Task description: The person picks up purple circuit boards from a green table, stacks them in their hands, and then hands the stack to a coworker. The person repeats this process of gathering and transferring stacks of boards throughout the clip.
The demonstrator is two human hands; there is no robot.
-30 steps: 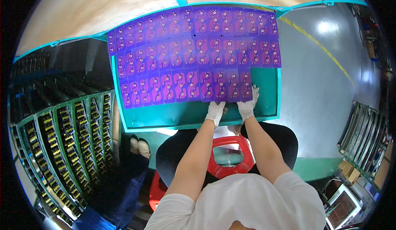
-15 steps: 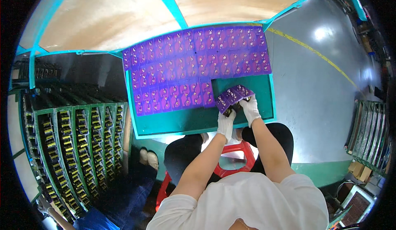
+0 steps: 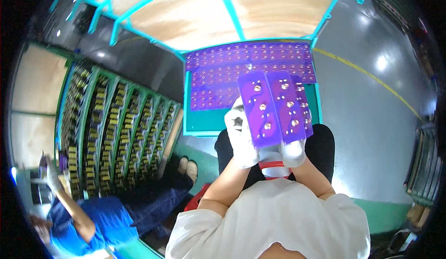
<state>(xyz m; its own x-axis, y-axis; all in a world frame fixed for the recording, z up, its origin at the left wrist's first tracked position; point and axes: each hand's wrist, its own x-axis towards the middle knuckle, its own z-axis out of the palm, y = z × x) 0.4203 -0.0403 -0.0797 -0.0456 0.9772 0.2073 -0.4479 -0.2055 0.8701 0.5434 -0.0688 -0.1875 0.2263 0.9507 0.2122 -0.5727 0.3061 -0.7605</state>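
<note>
Raised in front of my chest is a row of purple circuit boards point(image 3: 262, 115) with shiny round metal terminals on their faces. Two stand side by side, and at least one more shows partly behind them on the right. My left hand point(image 3: 238, 138), in a white glove, grips the left edge and lower corner. My gloved right hand point(image 3: 293, 154) holds the lower right side from below; most of its fingers are hidden behind the boards. Beyond them, rows of similar purple boards point(image 3: 211, 80) lie in a shallow green tray point(image 3: 204, 122).
A wood-panelled frame point(image 3: 186, 17) with turquoise bars rises behind the tray. To the left stands a green rack point(image 3: 125, 133) filled with yellow-and-black parts. A co-worker in a blue shirt point(image 3: 100, 222) is beside it, one gloved hand raised. Another rack point(image 3: 425, 166) stands far right.
Both hands have lifted the boards off the tray area toward me, turning their faces upward to view. My view has shifted, bringing more of the co-worker into sight at left.
</note>
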